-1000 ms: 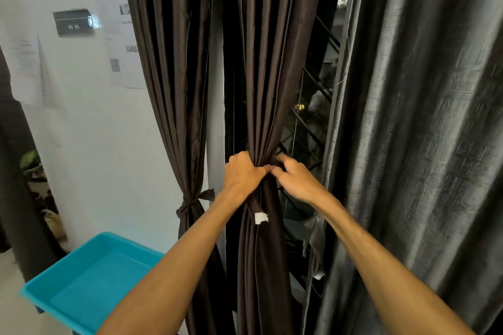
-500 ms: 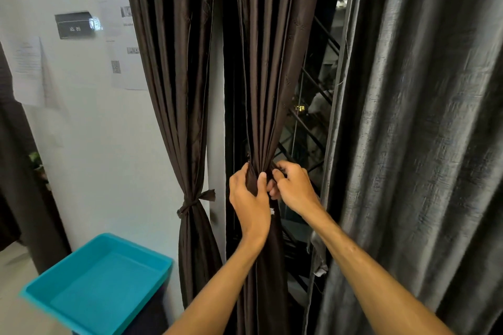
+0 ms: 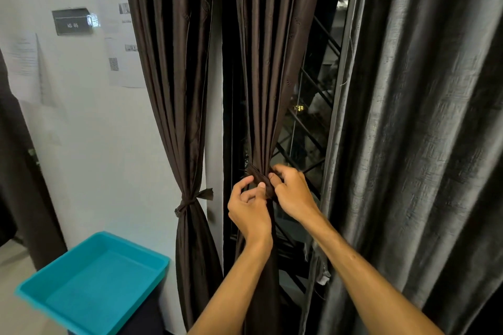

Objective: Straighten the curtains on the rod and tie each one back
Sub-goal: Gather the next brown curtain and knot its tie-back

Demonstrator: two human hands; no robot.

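Cinching the middle brown curtain (image 3: 268,62) at its waist, both hands meet on the gathered folds. The curtain hangs straight down, long axis vertical, directly ahead of them. The left hand (image 3: 250,209) pinches one end of the dark tie-back strip (image 3: 260,180) between thumb and forefinger; the right hand (image 3: 293,196) curls round the strip's other side, touching the bunch. The cloth looks glossy, finely pleated, slippery. The neighbouring brown curtain (image 3: 185,117) already wears its knot (image 3: 190,202) — the ribbed grey curtain (image 3: 422,144) hangs loose.

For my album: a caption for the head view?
Left hand and right hand pinch a dark fabric tie round the gathered brown curtain.
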